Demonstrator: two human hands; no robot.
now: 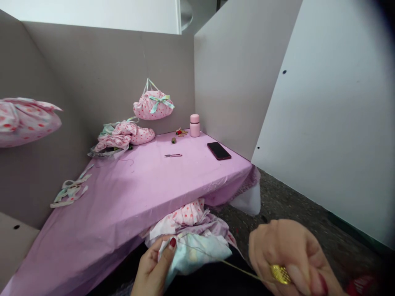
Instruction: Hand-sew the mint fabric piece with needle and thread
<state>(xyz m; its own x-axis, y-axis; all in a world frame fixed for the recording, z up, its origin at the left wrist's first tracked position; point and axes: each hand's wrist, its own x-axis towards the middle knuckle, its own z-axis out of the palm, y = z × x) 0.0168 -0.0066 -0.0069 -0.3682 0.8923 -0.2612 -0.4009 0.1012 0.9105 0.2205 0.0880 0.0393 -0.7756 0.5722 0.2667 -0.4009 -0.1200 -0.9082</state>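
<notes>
My left hand [156, 265] pinches the edge of a pale blue printed cloth [197, 255] over my lap. From this cloth a thin olive thread [239, 269] runs taut to the right. It ends in my right hand [286, 259], which is closed on it, raised off to the right of the cloth. A gold dimpled thimble [280, 274] sits on a finger of that hand. Whether a needle is between those fingers cannot be seen. Pink dotted cloth [189, 213] lies bunched behind the blue piece, against the table edge.
On the pink-covered table [148, 181] lie thread snips [173, 155], a thread spool [173, 140], a phone [219, 151] and a pink bottle [194, 126]. Dotted cloth pieces [123, 135] are heaped at the back left. A dotted pouch [153, 105] hangs above. Grey partitions [228, 78] enclose the table.
</notes>
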